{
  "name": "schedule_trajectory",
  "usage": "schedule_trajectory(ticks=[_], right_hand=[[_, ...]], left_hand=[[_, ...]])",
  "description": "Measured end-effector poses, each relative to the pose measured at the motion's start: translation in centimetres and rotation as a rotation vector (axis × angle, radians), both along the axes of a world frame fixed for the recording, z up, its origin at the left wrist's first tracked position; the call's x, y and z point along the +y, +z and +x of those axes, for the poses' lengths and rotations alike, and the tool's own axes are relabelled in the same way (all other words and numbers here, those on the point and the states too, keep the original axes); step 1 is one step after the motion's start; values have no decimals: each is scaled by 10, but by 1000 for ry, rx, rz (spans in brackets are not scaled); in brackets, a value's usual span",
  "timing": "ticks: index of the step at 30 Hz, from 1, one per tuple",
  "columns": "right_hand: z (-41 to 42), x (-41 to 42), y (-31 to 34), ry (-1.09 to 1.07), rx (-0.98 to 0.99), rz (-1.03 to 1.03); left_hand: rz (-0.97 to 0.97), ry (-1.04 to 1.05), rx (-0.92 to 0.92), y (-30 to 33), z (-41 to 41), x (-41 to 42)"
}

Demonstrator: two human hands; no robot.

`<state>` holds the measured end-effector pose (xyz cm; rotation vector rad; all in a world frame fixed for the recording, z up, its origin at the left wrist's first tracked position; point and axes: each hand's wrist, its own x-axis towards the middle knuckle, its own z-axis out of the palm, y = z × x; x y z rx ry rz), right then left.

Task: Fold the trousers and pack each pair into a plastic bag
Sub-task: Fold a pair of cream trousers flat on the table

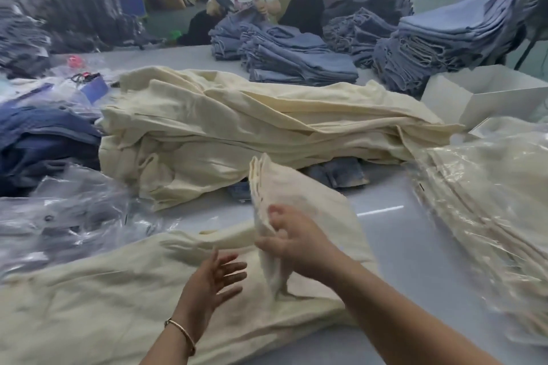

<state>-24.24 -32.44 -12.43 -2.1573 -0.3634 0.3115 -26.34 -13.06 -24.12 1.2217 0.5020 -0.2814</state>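
Observation:
A pair of cream trousers (98, 299) lies spread across the near table in front of me. My right hand (292, 238) grips its leg end (302, 190), lifted and folding back over the rest of the cloth. My left hand (212, 284) hovers open, fingers spread, just above the trousers beside the raised part. A big heap of cream trousers (237, 127) lies behind. Cream trousers packed in clear plastic bags (498, 210) are stacked at the right.
Bagged dark trousers (65, 216) and loose dark denim (44, 139) lie at the left. Stacks of folded blue jeans (299, 56) fill the far table, where another person sits. A white box (486, 95) stands at the right. Bare grey table (394, 231) shows between the cloth and bags.

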Motion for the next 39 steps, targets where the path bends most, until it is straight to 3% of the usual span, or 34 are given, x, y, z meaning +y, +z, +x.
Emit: schedule_trajectory(ticks=[2,4,9,11,14,17,20,22,25,29,34,39], right_hand=[[-13,19,-30,144,95,-60],[-19,18,-54,123,121,-115],[-9,-38,-90,-302,-29,-269],[-7,-62,-98,-425,-103,-258],[-2,-79,-106,-533,-353,-329],[0,-75,-118,-419,-439,-440],[-2,-65,-147,-148,-156,-758],[1,-57,-154,-96,-55,-849],[5,-31,-145,-114,-128,-730],[-8,31,-138,44,-329,-591],[-20,103,-143,105,-403,-557],[-18,147,-164,185,-363,-638]], left_hand=[[-124,-68,5,-3,-1,9],[-51,-135,27,-9,-4,8],[591,-101,-30,-16,-1,-7],[677,-85,-87,-13,-1,-11],[580,47,-167,-10,-1,-1],[662,94,-143,-17,-14,20],[969,-107,-60,-31,-32,36],[1064,-163,-70,-31,-39,43],[1152,-33,-74,-22,-42,64],[1169,192,-22,-12,-54,110],[1188,309,94,-12,-88,168],[1397,390,198,-13,-107,214]])
